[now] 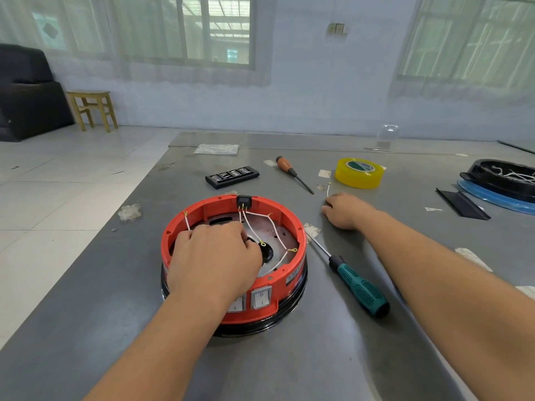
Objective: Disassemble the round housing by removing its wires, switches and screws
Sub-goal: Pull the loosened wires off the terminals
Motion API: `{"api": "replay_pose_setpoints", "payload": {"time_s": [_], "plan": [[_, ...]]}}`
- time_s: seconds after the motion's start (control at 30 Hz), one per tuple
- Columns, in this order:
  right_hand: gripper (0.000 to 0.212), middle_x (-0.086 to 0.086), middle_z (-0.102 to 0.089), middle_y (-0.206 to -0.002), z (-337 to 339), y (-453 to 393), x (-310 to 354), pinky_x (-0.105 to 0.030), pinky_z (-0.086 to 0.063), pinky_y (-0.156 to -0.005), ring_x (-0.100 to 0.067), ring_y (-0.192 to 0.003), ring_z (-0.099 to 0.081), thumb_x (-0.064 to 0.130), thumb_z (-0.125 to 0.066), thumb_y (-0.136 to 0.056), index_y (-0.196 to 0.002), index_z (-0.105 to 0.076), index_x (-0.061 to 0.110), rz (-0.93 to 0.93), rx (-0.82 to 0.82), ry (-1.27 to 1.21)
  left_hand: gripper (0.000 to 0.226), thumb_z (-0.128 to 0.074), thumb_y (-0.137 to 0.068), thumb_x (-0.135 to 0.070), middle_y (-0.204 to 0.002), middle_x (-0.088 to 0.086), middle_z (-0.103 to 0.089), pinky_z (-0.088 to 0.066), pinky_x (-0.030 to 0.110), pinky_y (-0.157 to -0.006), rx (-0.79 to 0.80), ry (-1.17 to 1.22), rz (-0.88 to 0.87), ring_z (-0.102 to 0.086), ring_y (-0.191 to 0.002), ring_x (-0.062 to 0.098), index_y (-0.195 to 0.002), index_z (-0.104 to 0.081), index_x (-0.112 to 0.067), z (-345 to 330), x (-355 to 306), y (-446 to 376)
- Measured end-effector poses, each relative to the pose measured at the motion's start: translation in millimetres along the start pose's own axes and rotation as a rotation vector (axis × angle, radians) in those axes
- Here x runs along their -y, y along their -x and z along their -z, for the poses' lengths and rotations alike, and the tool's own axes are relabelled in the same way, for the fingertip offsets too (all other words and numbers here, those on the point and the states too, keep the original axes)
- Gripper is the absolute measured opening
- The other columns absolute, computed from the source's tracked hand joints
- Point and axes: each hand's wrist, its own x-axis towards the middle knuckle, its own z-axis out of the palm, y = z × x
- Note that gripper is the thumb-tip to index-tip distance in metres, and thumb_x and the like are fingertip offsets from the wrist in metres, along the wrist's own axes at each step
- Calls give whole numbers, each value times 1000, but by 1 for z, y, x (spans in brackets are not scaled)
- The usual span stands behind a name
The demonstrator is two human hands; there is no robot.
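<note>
Grey table (86,299): left hand (211,261) inside housing (285,270).

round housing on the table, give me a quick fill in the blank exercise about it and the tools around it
1. The left hand reaches inside the round housing, whose wall is coloured ____.
2. The screwdriver lying just right of the housing has a ____ handle.
3. The roll of tape behind the right hand is coloured ____.
4. The right hand holds a loose ____ by its near end.

Missing words: red; green; yellow; wire
</note>
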Motion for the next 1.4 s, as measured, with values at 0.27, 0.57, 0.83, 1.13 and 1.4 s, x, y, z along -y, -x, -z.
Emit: {"api": "replay_pose_setpoints", "payload": {"time_s": [0.27,0.57,0.83,1.13,1.4], "plan": [[57,-8,-30,-165,6,14,-2,-44,-31,-121,-31,-148,-36,40,-40,-107,-158,-34,15,19,-57,-83,28,-42,-99,-40,-99,-7,-72,-46,42,-101,-11,0,1,-62,-97,20,-107,-68,-33,-1,0,-1],[48,0,-57,-147,37,126,48,-33,-41,-109,-16,-130,-54,42,-49,-105,-148,-52,19,135,-249,-656,23,-57,-99,-24,-108,-12,-75,-51,35,-95,-326,576,-35,-66,-103,11,-113,-75,-30,10,1,11],[38,-4,-55,-142,-8,206,111,-32,-42,-99,-15,-112,-55,50,-59,-97,-126,-52,26,36,-250,-948,32,-64,-98,-16,-125,-11,-59,-38,38,-111,-540,735,-48,-47,-130,19,-129,-62,-21,7,46,45],[58,1,-64,-131,-36,218,131,-48,-48,-108,-23,-125,-58,65,-45,-96,-138,-53,25,-104,-311,-1099,53,-45,-104,-58,-140,11,-63,-35,53,-113,-220,671,299,-51,-133,41,-141,-54,-21,-21,61,59],[55,19,-53,-147,-33,206,138,-42,-38,-119,-5,-140,-45,60,-47,-97,-150,-42,45,143,-440,-1217,58,-55,-109,-33,-155,-3,-51,-34,50,-124,-323,1006,154,-44,-145,26,-162,-34,-25,-20,73,51]]}}
